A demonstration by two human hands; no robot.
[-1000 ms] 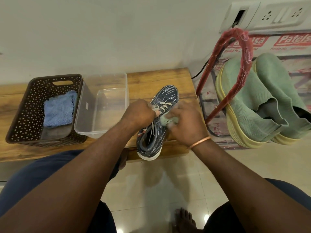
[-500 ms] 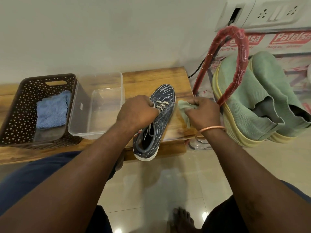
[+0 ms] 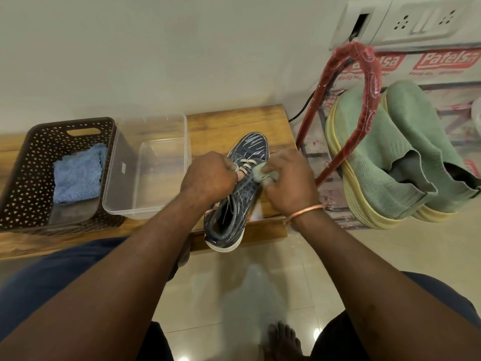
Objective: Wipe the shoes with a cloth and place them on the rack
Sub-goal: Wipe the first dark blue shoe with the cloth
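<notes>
At frame centre, the shoe (image 3: 244, 195) overhangs the bench (image 3: 229, 123) edge. Left hand (image 3: 208, 175) grips its laces; right hand (image 3: 289, 181) clutches a cloth (image 3: 261, 174), mostly hidden.

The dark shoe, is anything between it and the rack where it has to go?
Yes. The right hand, holding the cloth, is beside the dark shoe on that side, and the rack's red bar slants in front of the green shoes already there.

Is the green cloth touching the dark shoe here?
Touching. Head view: the cloth, held in the right hand, lies pressed against the side of the shoe by the laces.
</notes>
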